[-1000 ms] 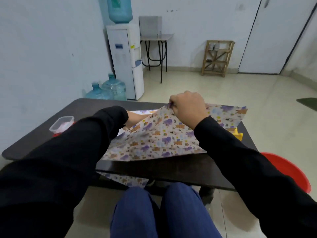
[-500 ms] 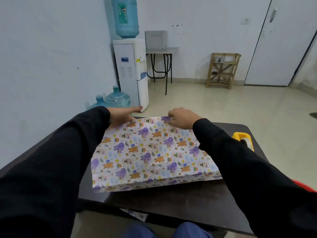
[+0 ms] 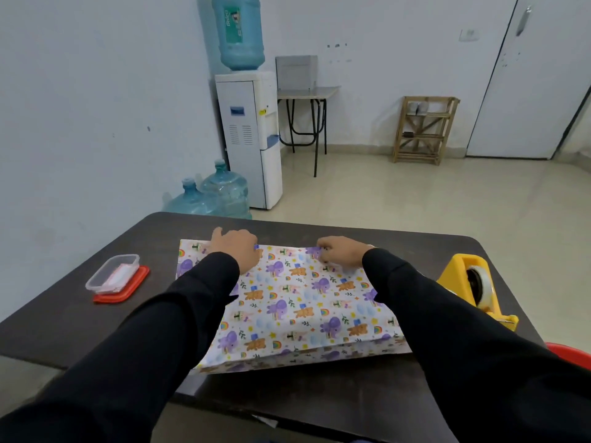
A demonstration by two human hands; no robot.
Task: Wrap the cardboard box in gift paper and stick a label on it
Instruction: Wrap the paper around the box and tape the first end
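Gift paper [image 3: 287, 308] printed with purple elephants and orange bears lies folded over a flat box on the dark table [image 3: 80, 321]; the box itself is hidden under it. My left hand [image 3: 235, 247] rests on the paper's far edge at the left, fingers curled at the edge. My right hand [image 3: 340, 252] pinches the far edge further right. The paper's near side hangs down the box's front edge. No label is in view as a separate thing.
A yellow tape dispenser [image 3: 476, 286] stands at the table's right edge. A clear plastic container [image 3: 113, 273] sits on its red lid [image 3: 123, 290] at the left. A red tub [image 3: 572, 354] is on the floor at the right. A water dispenser [image 3: 248, 135] and bottles stand beyond.
The lifted paper flap has been brought down flat over the box. Both hands have moved to the far edge and spread apart. The view has tilted up.
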